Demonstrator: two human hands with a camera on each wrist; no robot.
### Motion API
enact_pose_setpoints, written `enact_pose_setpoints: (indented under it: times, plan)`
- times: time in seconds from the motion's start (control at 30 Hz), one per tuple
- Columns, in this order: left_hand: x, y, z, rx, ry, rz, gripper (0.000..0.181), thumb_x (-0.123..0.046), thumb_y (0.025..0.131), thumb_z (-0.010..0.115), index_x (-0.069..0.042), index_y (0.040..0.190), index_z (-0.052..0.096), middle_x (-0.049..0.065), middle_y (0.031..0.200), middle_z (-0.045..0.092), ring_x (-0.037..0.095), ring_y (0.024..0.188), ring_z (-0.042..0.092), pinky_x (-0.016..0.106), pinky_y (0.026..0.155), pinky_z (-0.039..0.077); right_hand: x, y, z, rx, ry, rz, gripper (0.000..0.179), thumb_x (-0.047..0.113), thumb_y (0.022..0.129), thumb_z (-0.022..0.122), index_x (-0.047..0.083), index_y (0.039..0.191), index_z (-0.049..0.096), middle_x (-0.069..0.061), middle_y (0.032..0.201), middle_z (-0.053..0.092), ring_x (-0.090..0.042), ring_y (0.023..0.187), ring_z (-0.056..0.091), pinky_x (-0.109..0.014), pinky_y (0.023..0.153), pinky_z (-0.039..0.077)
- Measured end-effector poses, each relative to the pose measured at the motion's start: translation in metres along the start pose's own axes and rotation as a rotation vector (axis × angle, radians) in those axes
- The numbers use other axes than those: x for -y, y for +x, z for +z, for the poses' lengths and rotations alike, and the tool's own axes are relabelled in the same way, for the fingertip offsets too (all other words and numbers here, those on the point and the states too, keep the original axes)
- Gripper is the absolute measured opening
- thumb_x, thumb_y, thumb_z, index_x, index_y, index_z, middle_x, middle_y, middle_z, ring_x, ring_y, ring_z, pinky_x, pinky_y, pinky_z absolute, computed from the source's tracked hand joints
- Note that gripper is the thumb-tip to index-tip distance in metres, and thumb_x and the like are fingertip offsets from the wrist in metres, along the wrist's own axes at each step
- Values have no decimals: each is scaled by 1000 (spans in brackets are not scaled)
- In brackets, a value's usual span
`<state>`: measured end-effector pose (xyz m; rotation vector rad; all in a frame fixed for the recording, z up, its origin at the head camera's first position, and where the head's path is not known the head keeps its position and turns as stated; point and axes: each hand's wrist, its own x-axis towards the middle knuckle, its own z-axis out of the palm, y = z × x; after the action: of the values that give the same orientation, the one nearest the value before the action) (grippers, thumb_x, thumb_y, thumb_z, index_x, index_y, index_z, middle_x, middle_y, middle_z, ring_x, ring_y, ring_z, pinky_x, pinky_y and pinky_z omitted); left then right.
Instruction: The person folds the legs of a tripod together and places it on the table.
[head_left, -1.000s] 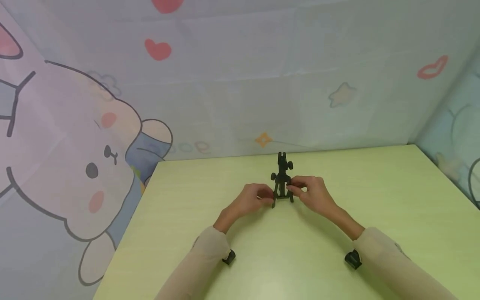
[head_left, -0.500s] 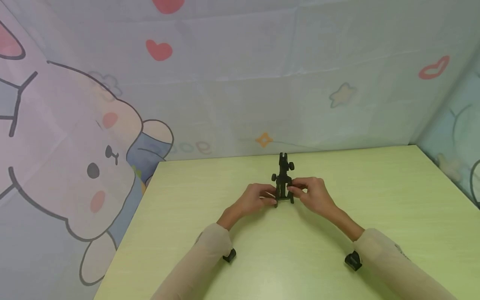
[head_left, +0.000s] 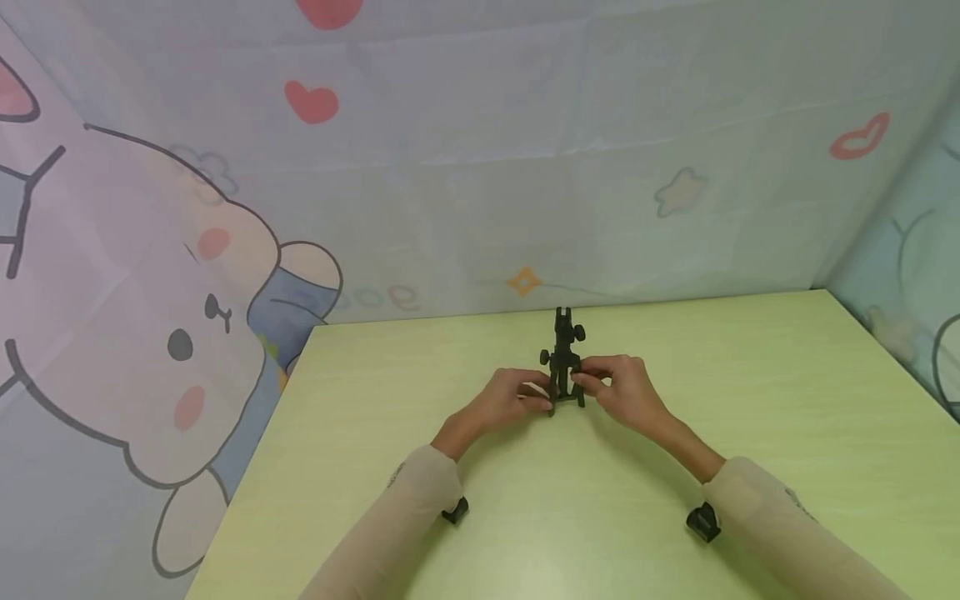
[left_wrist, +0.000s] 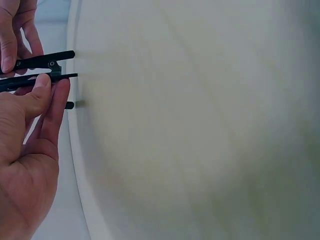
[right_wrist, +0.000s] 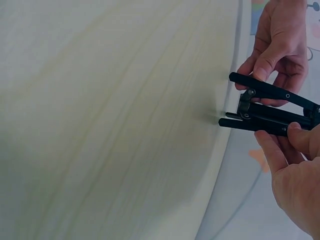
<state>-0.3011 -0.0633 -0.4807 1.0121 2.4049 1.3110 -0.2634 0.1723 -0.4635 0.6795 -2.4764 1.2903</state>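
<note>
A small black tripod (head_left: 564, 354) stands upright toward the back of the table, its legs slightly spread and knobs at its upper part. My left hand (head_left: 512, 398) pinches its left leg low down, between thumb and fingers. Higher on the right leg, the thumb and fingertips of my right hand (head_left: 621, 390) hold on. In the left wrist view, the tripod's leg ends (left_wrist: 65, 55) and a hinged brace show past the fingers. From the right wrist, the brace (right_wrist: 245, 105) links the legs to the centre column, close over the tabletop.
The pale yellow-green table (head_left: 750, 400) reaches back to a printed cloth backdrop (head_left: 465, 200) with hearts and a cartoon animal. Black wrist devices (head_left: 703, 522) hang under both sleeves, near the tabletop.
My left fingers have moved slightly right and the left leg has come in toward the right one. My right hand keeps its hold almost unmoved. The view has shifted a little.
</note>
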Motion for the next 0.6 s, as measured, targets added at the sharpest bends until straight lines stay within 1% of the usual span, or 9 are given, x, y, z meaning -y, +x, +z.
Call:
enact_pose_setpoints:
  times: [0.2,0.33,0.4,0.5,0.6]
  plan:
    - [4,1,1,7,-53,-3,22,5,94,72,5,117,71,20,116,71,34,106,74,24,89,58,0,1,1,-3,-6,-7,15,6,97,74,7,82,74,-6,73,71,-14,68,65,-28,58,47]
    - [5,1,4,12,-99,-26,24,6,95,72,3,119,70,19,118,70,32,108,73,26,88,59,1,0,1,-13,-13,1,14,5,97,74,6,83,75,-6,71,69,-16,66,62,-27,56,44]
    - [5,1,5,15,-129,-35,24,6,96,70,3,119,69,18,119,69,31,109,73,28,85,60,1,0,0,-23,-8,9,12,5,97,74,5,85,76,-6,73,71,-15,66,64,-26,55,45]
    - [4,1,7,16,-155,-32,22,7,97,69,3,118,68,18,119,68,31,110,72,30,81,61,1,0,0,-39,2,21,9,3,96,74,4,88,78,-7,76,73,-15,66,66,-25,54,45]
    - [2,0,9,16,-159,-19,20,7,97,68,4,116,66,19,118,67,32,110,72,31,78,62,0,0,0,-44,-2,16,10,3,96,74,4,87,78,-4,72,71,-13,63,62,-24,53,43]
